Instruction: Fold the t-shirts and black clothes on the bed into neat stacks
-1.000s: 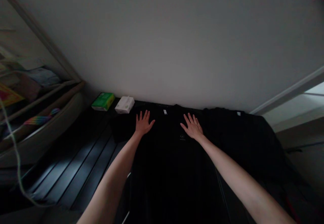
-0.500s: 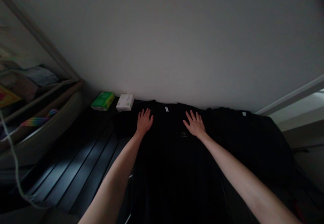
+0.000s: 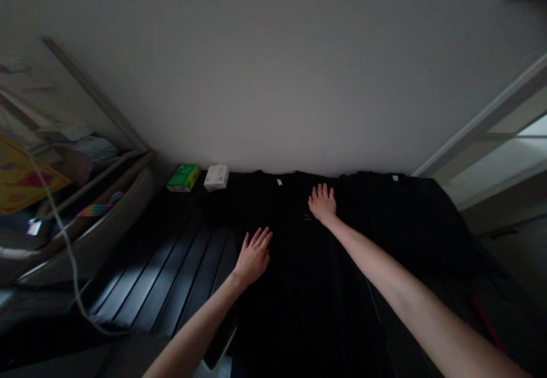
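A black shirt (image 3: 294, 264) lies spread flat on a dark slatted table (image 3: 171, 270), its collar tag toward the wall. My left hand (image 3: 254, 255) rests flat on the shirt's left side, fingers stretched out and holding nothing. My right hand (image 3: 322, 204) lies flat near the shirt's chest logo, close to the collar, fingers spread and empty. A second dark garment (image 3: 405, 218) lies to the right of the shirt.
A green packet (image 3: 183, 177) and a white box (image 3: 216, 177) sit against the wall at the table's back left. A shelf unit (image 3: 77, 207) with papers and a hanging cord stands at the left. A door frame (image 3: 482, 127) is at the right.
My left hand has slid back from the collar area down the shirt's left side toward me. My right hand stays near the collar. The view has shifted.
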Action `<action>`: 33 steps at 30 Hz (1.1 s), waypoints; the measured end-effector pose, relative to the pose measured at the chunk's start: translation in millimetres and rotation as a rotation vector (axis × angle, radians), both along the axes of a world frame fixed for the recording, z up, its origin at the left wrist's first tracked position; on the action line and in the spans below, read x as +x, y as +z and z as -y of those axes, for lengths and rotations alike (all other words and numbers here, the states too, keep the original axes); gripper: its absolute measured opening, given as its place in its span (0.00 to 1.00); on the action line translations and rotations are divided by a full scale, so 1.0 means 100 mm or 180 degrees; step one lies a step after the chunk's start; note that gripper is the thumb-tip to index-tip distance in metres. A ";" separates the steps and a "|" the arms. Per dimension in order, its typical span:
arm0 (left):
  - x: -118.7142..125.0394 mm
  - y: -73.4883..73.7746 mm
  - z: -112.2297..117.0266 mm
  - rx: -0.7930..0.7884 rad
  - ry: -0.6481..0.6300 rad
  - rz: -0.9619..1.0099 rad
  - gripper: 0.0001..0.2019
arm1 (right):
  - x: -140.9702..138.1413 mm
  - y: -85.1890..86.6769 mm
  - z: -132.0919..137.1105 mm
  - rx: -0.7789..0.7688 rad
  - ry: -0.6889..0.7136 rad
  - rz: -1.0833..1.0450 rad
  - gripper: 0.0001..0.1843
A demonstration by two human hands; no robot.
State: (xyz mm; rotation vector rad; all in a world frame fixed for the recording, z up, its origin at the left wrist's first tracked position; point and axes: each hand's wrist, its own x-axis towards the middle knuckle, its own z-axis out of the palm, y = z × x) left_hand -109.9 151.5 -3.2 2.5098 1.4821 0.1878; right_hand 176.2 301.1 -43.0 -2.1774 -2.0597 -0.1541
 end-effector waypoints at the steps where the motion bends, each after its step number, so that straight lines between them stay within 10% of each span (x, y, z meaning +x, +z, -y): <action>1: -0.11 0.02 0.09 -0.0024 0.0150 -0.0063 0.30 | 0.00 0.02 0.08 0.0010 -0.0006 -0.0029 0.31; 9: -0.64 0.13 0.75 0.0042 0.0889 -0.0141 0.22 | -0.05 0.01 1.37 -0.0084 0.0462 -0.0190 0.30; 13: -0.51 0.26 1.03 0.0090 0.0274 -0.0058 0.19 | 0.03 -0.03 1.97 -0.0140 0.0919 -0.0280 0.31; 17: -0.28 0.37 1.24 -0.0041 -0.0563 -0.0057 0.21 | 0.19 0.04 2.32 -0.0279 0.0810 -0.0218 0.30; 24: -0.47 0.41 1.50 0.0096 -0.0361 -0.0103 0.18 | 0.39 0.19 2.97 -0.0144 -0.0376 -0.0054 0.32; 33: -1.15 0.54 1.78 0.0268 0.0019 -0.0040 0.26 | 0.16 0.31 3.46 -0.0195 0.0208 -0.0291 0.25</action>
